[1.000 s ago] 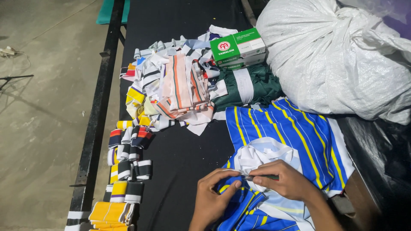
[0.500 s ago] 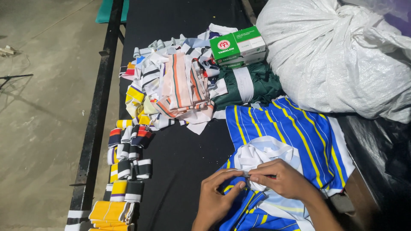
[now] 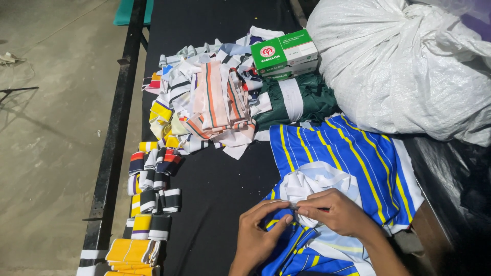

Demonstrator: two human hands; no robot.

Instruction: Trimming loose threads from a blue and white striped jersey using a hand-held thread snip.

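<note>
A blue garment with yellow and white stripes (image 3: 353, 153) lies on the black table (image 3: 220, 194) at the lower right. On it sits a bunch of white ribbed strips (image 3: 312, 183). My left hand (image 3: 260, 232) and my right hand (image 3: 332, 209) meet at the front edge of that bunch, fingertips pinching the white fabric together. A thin dark thing shows between my right fingers; I cannot tell what it is.
A heap of striped collar strips (image 3: 209, 102) lies mid-table, with folded striped pieces (image 3: 151, 184) in a row along the left edge. A green and white box (image 3: 284, 53) rests on dark green cloth (image 3: 296, 99). A big white woven sack (image 3: 409, 61) fills the right.
My hands have drawn closer together on the white strips, the left thumb and fingers shifting slightly right. Nothing else on the table has moved.
</note>
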